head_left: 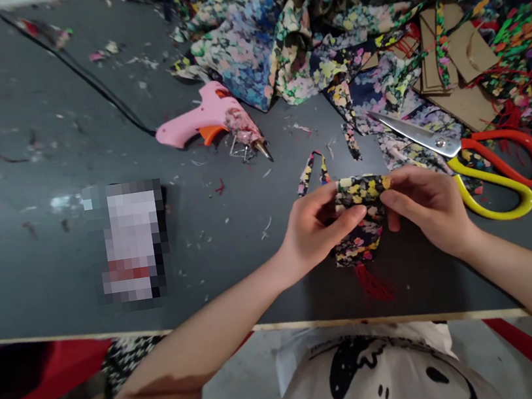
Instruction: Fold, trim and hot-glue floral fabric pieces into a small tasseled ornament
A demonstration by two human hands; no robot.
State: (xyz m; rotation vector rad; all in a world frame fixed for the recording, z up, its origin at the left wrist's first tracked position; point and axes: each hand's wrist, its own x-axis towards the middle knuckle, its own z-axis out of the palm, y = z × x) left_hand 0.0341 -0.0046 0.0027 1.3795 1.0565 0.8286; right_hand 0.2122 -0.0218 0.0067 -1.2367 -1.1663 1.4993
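Both of my hands pinch a small folded piece of dark floral fabric (360, 191) just above the grey table (56, 255). My left hand (317, 228) grips its left side with thumb and fingers closed. My right hand (427, 203) holds its right end the same way. A red tassel (374, 284) hangs from the bottom of the piece. A thin floral strip (310, 170) lies just beyond my left hand.
A pink glue gun (208, 123) with a black cord lies at centre back. Scissors with red and yellow handles (483, 159) rest to the right. Heaped floral cloth (303, 42) and cardboard pieces (461, 59) fill the back right. A blurred object (131, 241) sits left.
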